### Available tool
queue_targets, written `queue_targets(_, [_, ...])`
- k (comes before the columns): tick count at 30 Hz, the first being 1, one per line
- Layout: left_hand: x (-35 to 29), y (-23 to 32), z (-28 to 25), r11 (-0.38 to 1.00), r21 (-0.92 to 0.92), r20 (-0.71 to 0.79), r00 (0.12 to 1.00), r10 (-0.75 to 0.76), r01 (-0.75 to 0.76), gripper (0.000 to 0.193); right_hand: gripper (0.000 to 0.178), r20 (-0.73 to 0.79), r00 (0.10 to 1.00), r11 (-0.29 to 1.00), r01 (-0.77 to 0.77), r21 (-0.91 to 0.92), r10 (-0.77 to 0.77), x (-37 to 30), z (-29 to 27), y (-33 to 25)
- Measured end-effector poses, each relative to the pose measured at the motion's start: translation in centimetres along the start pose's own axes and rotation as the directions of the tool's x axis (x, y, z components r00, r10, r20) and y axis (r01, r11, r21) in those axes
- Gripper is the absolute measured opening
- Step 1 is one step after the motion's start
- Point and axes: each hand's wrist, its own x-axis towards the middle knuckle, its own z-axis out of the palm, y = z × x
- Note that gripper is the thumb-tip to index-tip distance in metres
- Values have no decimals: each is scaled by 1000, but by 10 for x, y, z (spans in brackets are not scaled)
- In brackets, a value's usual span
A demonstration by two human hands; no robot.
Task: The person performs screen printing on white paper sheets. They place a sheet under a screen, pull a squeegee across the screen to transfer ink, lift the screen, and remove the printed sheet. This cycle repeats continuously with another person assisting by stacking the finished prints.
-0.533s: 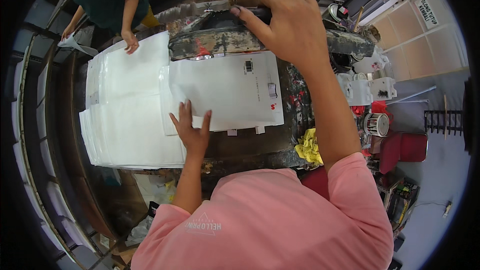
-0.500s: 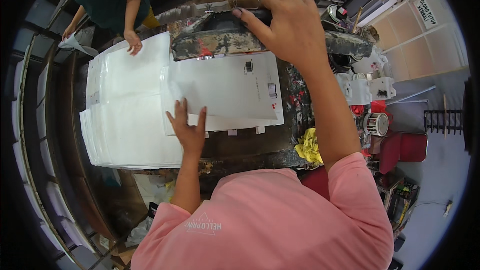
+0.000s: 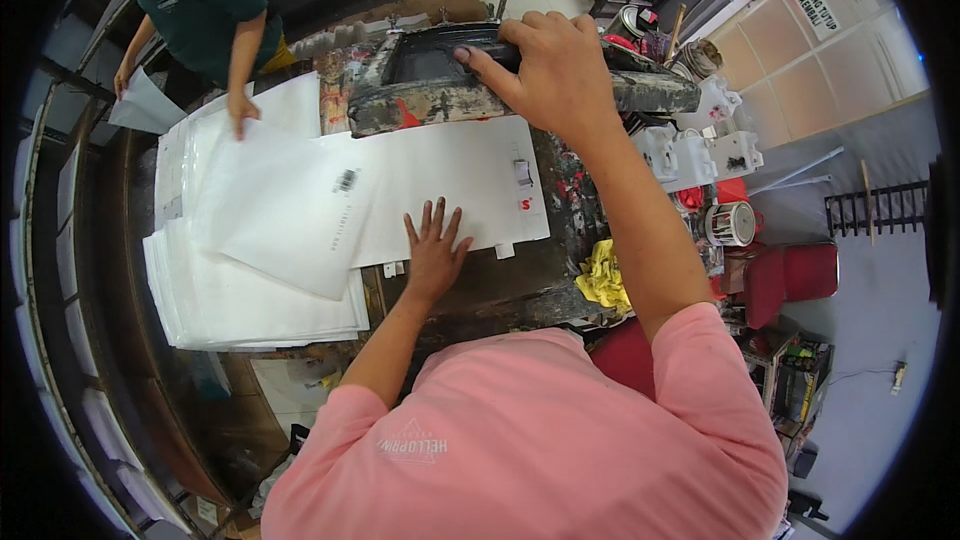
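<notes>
My right hand (image 3: 562,70) grips the near edge of a paint-stained wooden screen-printing frame (image 3: 440,106), which is tilted up at the far side of the table. My left hand (image 3: 436,258) has its fingers spread at the near edge of a white sheet (image 3: 455,175) lying on the table before me; it holds nothing. Left of it, a printed sheet (image 3: 290,210) with a small dark block mark lies slantwise over white paper stacks (image 3: 240,305). A co-worker's hand (image 3: 240,112) is at that printed sheet's far corner.
The co-worker, in a dark green shirt (image 3: 200,10), holds another sheet (image 3: 147,105) in the other hand. Rack shelves (image 3: 50,270) stand along the left. A crumpled yellow cloth (image 3: 603,278) lies on the table's right end, with white containers (image 3: 692,157) and a paint can (image 3: 732,224) beyond.
The printed sheet has moved left off the sheet before me, onto the stacks, with the co-worker's hand at it. My left hand has shifted right. My right hand still grips the frame.
</notes>
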Motion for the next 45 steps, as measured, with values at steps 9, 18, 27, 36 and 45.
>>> queue_targets(9, [7, 21, 44, 993, 47, 124, 986, -114, 109, 73, 64, -2, 999, 999, -47, 27, 47, 13, -1, 2])
queue_targets(18, [20, 15, 13, 969, -186, 127, 982, -143, 165, 56, 63, -5, 998, 998, -57, 23, 57, 14, 1, 4])
queue_targets(27, [11, 18, 32, 996, 38, 22, 996, -87, 87, 65, 61, 9, 999, 998, -47, 43, 47, 4, 1, 2])
queue_targets(36, [35, 41, 59, 999, 27, 98, 994, -49, 47, 62, 62, -5, 999, 999, -45, 27, 45, 7, 0, 2])
queue_targets(45, [42, 27, 49, 897, -415, 24, 988, -152, 148, 54, 61, 31, 998, 998, -56, 19, 55, 12, -4, 2])
